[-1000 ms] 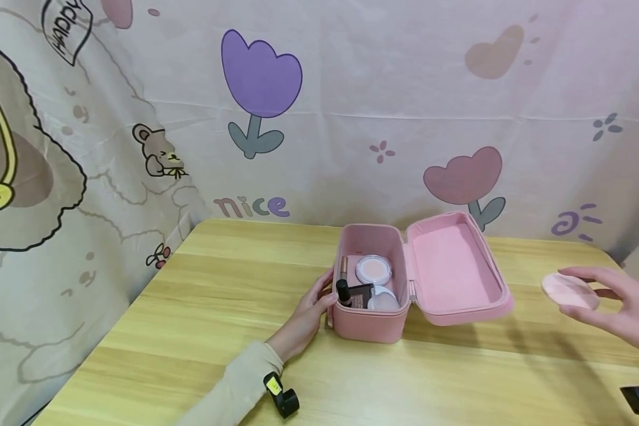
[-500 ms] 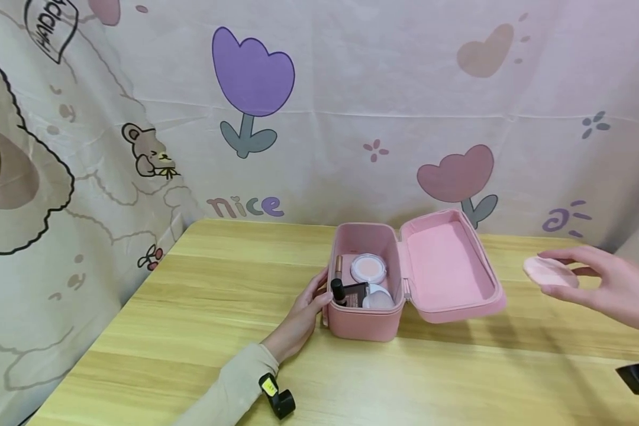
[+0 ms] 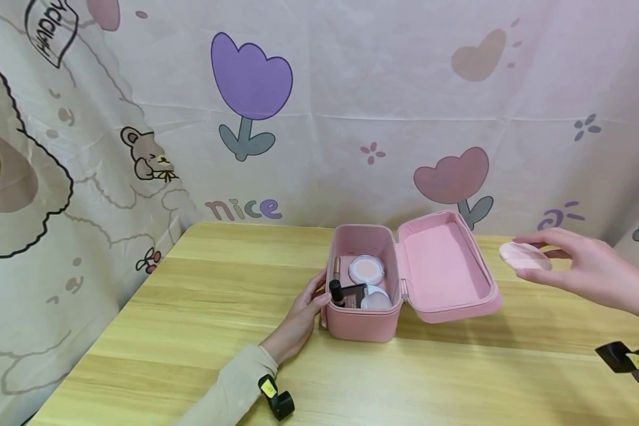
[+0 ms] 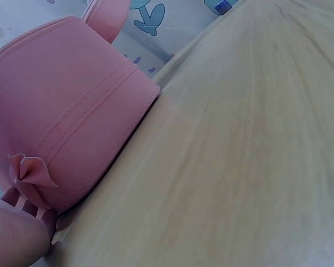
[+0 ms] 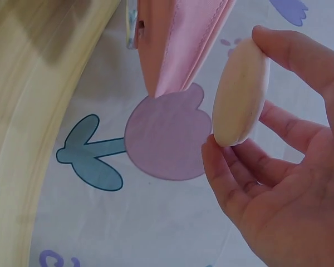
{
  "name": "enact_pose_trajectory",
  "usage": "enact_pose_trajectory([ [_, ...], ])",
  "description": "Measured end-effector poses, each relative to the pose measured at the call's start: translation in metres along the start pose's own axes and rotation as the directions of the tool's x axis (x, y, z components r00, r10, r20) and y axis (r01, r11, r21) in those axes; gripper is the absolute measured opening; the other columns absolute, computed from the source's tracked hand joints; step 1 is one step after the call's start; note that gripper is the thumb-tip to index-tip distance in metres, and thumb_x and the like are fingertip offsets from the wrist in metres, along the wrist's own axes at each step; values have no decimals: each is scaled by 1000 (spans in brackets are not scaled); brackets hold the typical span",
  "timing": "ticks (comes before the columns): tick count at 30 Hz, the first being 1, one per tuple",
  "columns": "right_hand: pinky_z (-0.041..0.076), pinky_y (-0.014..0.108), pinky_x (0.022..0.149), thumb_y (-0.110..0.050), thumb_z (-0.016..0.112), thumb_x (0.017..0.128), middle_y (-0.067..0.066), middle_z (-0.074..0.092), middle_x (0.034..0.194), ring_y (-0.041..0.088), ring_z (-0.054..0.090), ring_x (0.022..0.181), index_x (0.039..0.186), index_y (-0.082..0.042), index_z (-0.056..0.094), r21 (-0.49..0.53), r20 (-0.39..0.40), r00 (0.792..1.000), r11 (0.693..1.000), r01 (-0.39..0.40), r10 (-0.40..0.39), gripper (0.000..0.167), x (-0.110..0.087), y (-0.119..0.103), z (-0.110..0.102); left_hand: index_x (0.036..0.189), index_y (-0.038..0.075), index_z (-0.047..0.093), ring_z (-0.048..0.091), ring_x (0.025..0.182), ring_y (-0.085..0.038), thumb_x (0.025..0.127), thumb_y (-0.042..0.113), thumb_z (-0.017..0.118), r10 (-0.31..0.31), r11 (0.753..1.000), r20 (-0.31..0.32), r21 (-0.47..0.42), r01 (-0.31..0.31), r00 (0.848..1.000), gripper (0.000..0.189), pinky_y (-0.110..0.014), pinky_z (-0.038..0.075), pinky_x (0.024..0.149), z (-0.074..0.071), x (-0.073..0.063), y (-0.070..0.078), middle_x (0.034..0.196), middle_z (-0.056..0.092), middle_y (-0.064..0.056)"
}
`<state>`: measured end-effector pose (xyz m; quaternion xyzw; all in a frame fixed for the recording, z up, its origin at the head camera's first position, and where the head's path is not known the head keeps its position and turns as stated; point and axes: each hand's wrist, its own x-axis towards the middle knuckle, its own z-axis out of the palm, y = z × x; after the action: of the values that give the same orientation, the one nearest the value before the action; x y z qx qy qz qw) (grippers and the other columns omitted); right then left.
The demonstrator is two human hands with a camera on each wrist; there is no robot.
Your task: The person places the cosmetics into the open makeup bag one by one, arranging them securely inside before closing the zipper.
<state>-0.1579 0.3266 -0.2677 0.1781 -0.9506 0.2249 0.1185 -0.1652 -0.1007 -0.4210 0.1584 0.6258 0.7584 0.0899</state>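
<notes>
A pink cosmetic case (image 3: 364, 327) stands on the table with its lid (image 3: 447, 266) swung out to the right. My left hand (image 3: 294, 325) holds its left side, thumb at the front corner by the rim; the left wrist view shows fingers beside a pink bow-shaped tab (image 4: 32, 171). Right of the lid, my right hand (image 3: 580, 263) pinches a pale pink powder puff (image 3: 523, 256) by its edges, above the table. The right wrist view shows the puff (image 5: 242, 92) edge-on between thumb and fingers. Inside the case lie a round compact (image 3: 366, 269), a dark square palette (image 3: 354, 294) and a black-capped tube (image 3: 336, 291).
A white rounded item (image 3: 376, 299) also lies in the case, at its front right. The wooden table (image 3: 234, 278) ends at a patterned cloth backdrop (image 3: 330, 118) behind and at the left. Each wrist wears a black strap; the left strap (image 3: 277, 397) is beside the sleeve.
My right hand has moved left and upward with the powder puff, closer to the lid. The left hand stays on the case. The whole view has shifted slightly.
</notes>
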Motion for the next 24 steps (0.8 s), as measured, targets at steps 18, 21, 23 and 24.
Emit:
enact_pose_trajectory([
  [18, 49, 34, 66, -18, 82, 77, 17, 65, 111, 40, 64, 93, 122, -2, 62, -48, 31, 996, 996, 80, -78, 52, 24, -30, 4, 154, 6, 18, 21, 140, -31, 93, 20, 49, -4, 1000, 13, -7, 5, 1000, 70, -44, 13, 114, 3, -1, 1, 156, 19, -18],
  [21, 49, 38, 69, -19, 81, 78, 12, 65, 110, 38, 64, 95, 121, -4, 63, -32, 51, 994, 995, 97, -95, 49, 31, -37, 5, 154, 7, 18, 19, 141, -30, 93, 20, 49, -12, 1000, 7, -5, 12, 1000, 70, -44, 12, 114, 2, -1, 1, 157, 19, -17],
  [23, 49, 39, 72, -19, 80, 79, 9, 65, 109, 36, 63, 96, 120, -5, 64, -12, 63, 992, 994, 110, -109, 46, 36, -41, 6, 154, 7, 19, 17, 142, -30, 93, 21, 49, -13, 1000, -1, -6, 13, 1000, 70, -45, 11, 114, 2, -2, 1, 157, 18, -16],
  [24, 49, 41, 74, -18, 79, 79, 7, 65, 107, 34, 63, 97, 120, -5, 64, -5, 67, 990, 993, 121, -120, 45, 38, -44, 8, 154, 7, 19, 16, 142, -30, 93, 21, 49, -13, 1000, -1, -8, 13, 1000, 70, -45, 11, 115, 2, -2, 1, 157, 18, -16],
])
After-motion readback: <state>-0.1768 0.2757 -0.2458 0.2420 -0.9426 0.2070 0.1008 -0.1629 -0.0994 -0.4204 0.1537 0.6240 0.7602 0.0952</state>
